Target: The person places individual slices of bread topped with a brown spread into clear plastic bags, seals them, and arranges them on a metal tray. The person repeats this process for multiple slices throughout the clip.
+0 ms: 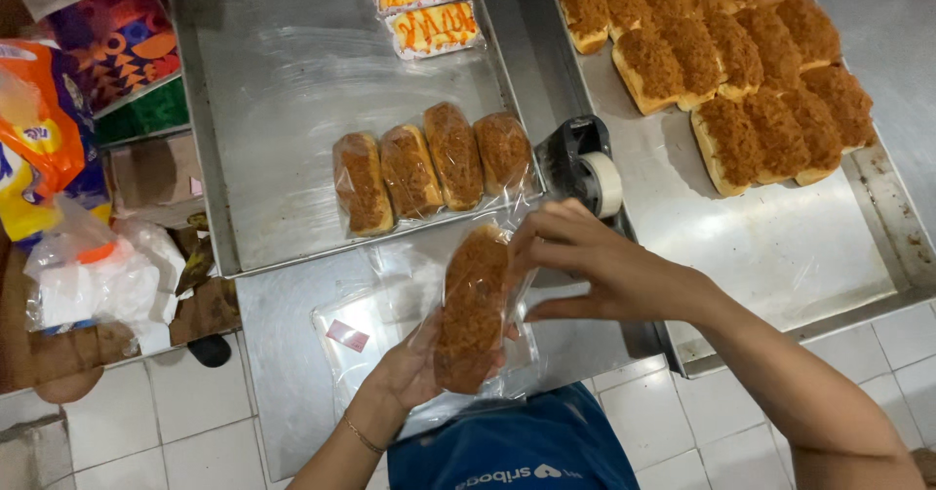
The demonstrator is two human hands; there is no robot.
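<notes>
Head view: left hand (414, 368) cups the lower end of a floss-topped bun in a clear bag (473, 305) from below, fingers curled around it. Right hand (595, 266) pinches the bag's top edge closed, beside the tape dispenser (585, 163). Bun sits above the steel worktop (283, 353), over a stack of empty bags (356, 339). Light, soft, crushable; film slippery, probably. Hold by the ends, not the topping. Four bagged buns (434, 168) lie on the tray (273, 80) behind.

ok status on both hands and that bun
Left hand cradles bagged bun. Right hand pinches the bag's top end. Tape dispenser just behind, nothing blocking.
</notes>
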